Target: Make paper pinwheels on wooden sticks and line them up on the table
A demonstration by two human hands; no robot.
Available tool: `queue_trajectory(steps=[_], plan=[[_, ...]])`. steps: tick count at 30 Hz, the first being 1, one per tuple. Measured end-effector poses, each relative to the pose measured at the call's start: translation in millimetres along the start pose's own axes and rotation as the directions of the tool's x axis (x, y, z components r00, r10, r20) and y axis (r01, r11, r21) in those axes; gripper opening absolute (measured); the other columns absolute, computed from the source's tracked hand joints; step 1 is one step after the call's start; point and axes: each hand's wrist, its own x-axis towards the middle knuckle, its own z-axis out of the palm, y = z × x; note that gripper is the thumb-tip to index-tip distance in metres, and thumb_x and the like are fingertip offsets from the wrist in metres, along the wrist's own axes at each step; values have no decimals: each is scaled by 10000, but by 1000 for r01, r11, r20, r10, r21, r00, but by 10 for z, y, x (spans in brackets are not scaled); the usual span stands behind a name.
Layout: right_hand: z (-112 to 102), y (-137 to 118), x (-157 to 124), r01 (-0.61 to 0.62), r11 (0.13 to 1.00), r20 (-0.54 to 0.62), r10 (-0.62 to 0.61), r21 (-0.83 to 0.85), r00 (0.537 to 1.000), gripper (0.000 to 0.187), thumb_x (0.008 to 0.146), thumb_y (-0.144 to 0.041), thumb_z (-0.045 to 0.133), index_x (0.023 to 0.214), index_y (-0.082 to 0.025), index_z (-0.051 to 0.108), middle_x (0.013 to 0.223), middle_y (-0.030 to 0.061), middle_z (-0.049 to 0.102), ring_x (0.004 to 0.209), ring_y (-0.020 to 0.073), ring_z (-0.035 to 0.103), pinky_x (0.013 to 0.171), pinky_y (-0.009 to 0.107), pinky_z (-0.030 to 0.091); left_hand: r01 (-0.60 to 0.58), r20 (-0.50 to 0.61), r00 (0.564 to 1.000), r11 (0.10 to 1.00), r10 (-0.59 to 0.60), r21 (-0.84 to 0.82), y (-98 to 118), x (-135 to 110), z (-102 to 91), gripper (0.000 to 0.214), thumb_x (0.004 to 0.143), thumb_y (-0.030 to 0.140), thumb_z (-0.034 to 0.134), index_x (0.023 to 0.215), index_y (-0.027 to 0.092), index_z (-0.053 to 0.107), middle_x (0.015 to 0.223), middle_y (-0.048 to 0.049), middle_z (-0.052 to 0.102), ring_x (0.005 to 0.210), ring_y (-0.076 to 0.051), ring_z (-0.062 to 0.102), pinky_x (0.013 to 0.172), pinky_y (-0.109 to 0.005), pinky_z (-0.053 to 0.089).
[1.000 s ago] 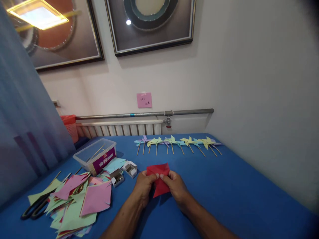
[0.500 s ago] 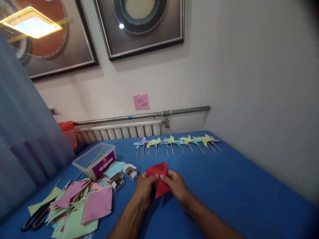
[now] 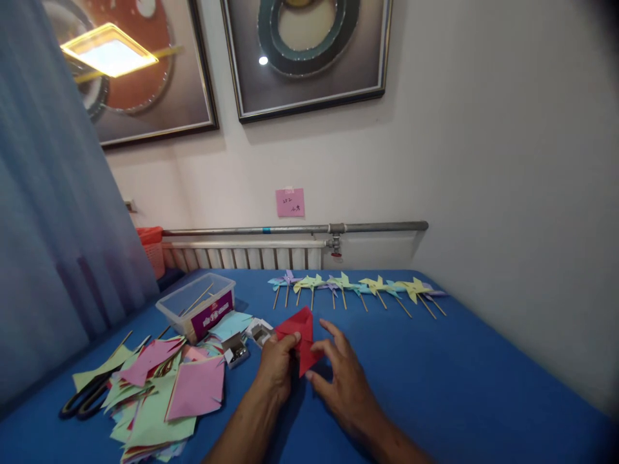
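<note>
A partly folded red paper pinwheel (image 3: 305, 335) is pinched between the thumb and fingers of my left hand (image 3: 276, 368), with its points spread out above the blue cover. My right hand (image 3: 341, 370) is just right of it, fingers apart and curved around the paper's right side. Its fingertips are close to the red edge; whether they touch it I cannot tell. Left of my left hand lie two small open boxes, a white one (image 3: 260, 332) and one with small metal pieces (image 3: 236, 351).
A clear plastic tub (image 3: 196, 303) with thin sticks stands at the left. In front of it lie a pile of coloured paper squares (image 3: 196, 390) and black-handled scissors (image 3: 87, 396). Several finished pinwheels (image 3: 343, 281) on sticks line the back of the blue-covered table (image 3: 435, 386).
My right hand has let go of the red paper and opened beside it. The left hand keeps its pinch, and the paper has turned. The view has swung slightly left.
</note>
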Motion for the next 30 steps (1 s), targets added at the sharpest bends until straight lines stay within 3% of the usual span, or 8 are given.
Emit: queue_trajectory(steps=[2, 5, 11, 14, 18, 21, 25, 30], plan=[[8, -4, 0, 6, 1000, -7, -6, -23, 1000, 71, 868, -275, 660, 915, -260, 712, 1549, 96, 501, 1435, 332, 447, 1164, 552, 369, -5, -14, 1000, 1000, 5, 25, -18, -5, 13, 329, 527, 318, 869, 678, 161, 623, 555, 21, 611, 479, -102, 505, 526, -246, 362], [1, 9, 26, -28, 999, -42, 29, 20, 999, 172, 932, -312, 588, 811, -259, 698, 1463, 100, 574, 1393, 322, 487, 1153, 542, 370, 3, -22, 1000, 998, -2, 61, -46, -3, 19, 327, 523, 330, 865, 660, 161, 621, 546, 23, 600, 474, -91, 468, 522, -246, 335], [-19, 42, 93, -169, 968, -59, 183, 186, 981, 194, 875, -350, 618, 713, -250, 655, 1237, 111, 694, 1297, 327, 564, 1085, 466, 419, 28, 34, 999, 992, -32, 121, -78, -24, 31, 293, 555, 328, 850, 649, 159, 630, 539, 24, 579, 473, -88, 435, 526, -252, 308], [7, 94, 126, -254, 922, -36, 277, 293, 960, 214, 837, -395, 644, 679, -252, 618, 901, 60, 726, 943, 278, 664, 870, 388, 502, 34, 55, 998, 990, -42, 139, -80, -39, 48, 282, 546, 312, 852, 639, 161, 633, 533, 27, 574, 478, -90, 431, 532, -251, 306], [59, 173, 157, -337, 838, -18, 381, 428, 924, 238, 767, -421, 710, 655, -256, 582, 643, -6, 622, 658, 207, 575, 676, 328, 470, 53, 68, 996, 990, -62, 134, -79, -51, 65, 290, 526, 304, 860, 628, 161, 628, 529, 29, 573, 480, -90, 439, 536, -249, 314], [85, 199, 166, -357, 786, -28, 428, 504, 903, 227, 700, -388, 765, 706, -255, 581, 686, -3, 654, 686, 212, 610, 678, 327, 486, 60, 76, 995, 989, -71, 137, -85, -63, 74, 293, 520, 307, 863, 629, 158, 635, 532, 23, 583, 479, -94, 453, 539, -251, 317], [103, 199, 166, -387, 691, 48, 455, 610, 889, 366, 694, -368, 772, 989, -239, 597, 732, -3, 713, 691, 218, 673, 676, 331, 513, 59, 100, 992, 987, -74, 148, -94, -73, 74, 282, 525, 306, 860, 638, 148, 655, 529, 17, 587, 475, -91, 449, 541, -251, 311], [98, 171, 167, -393, 670, 78, 448, 630, 891, 496, 694, -369, 783, 1117, -220, 571, 720, -13, 725, 668, 210, 685, 666, 324, 509, 54, 95, 993, 985, -71, 165, -87, -82, 73, 277, 523, 308, 845, 636, 149, 648, 523, 18, 582, 470, -88, 435, 530, -252, 306]])
